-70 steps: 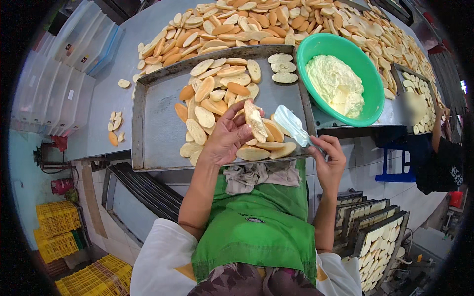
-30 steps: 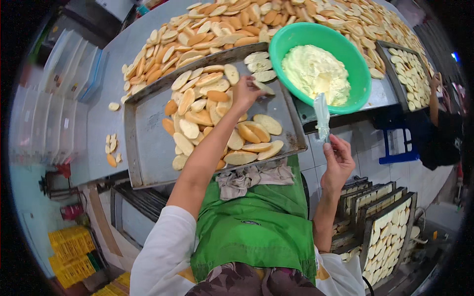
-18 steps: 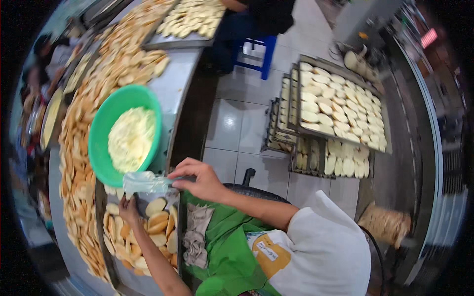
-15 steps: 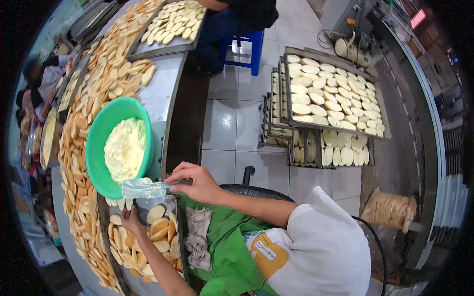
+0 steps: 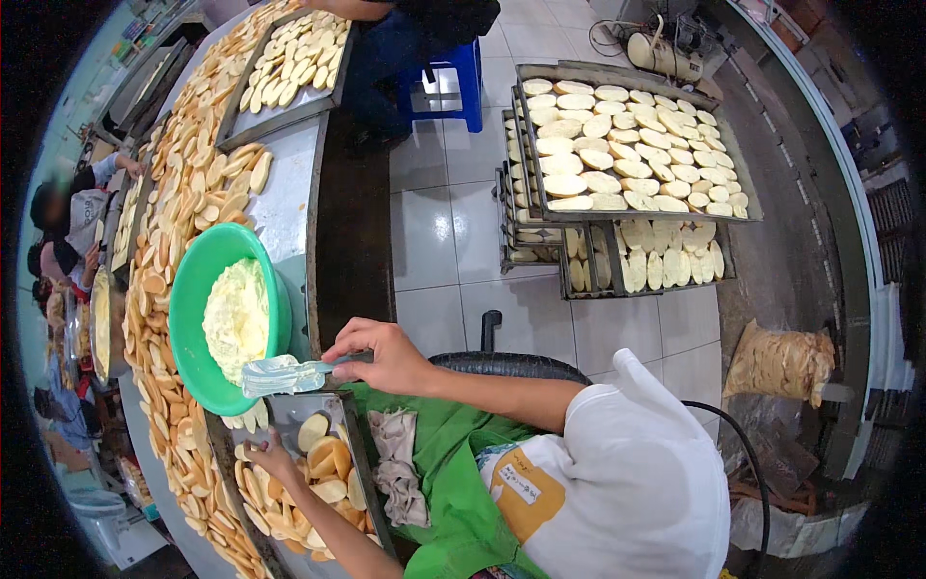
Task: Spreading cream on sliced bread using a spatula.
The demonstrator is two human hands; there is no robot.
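Note:
My right hand (image 5: 349,349) grips the handle of a cream-coated, pale blue spatula (image 5: 282,377), held over the rim of a green bowl (image 5: 190,321) of pale yellow cream (image 5: 234,311). My left hand (image 5: 273,459) is inside a metal tray (image 5: 367,480) at the lower middle, fingers slightly apart and touching the bread slices (image 5: 323,463) piled there. Pale slices (image 5: 246,417) lie at the tray's back, partly under the bowl.
Bread slices (image 5: 159,309) cover the long table (image 5: 299,232). A co-worker (image 5: 395,77) sits by another tray (image 5: 231,127) and a blue stool (image 5: 461,101); others (image 5: 77,232) work at left. Filled trays (image 5: 632,159) stand stacked on the floor at right, near a bag (image 5: 776,367).
The view has swung to the right, bringing the stacked trays up beside the table. My left hand has moved from holding a slice higher in the tray to resting among slices.

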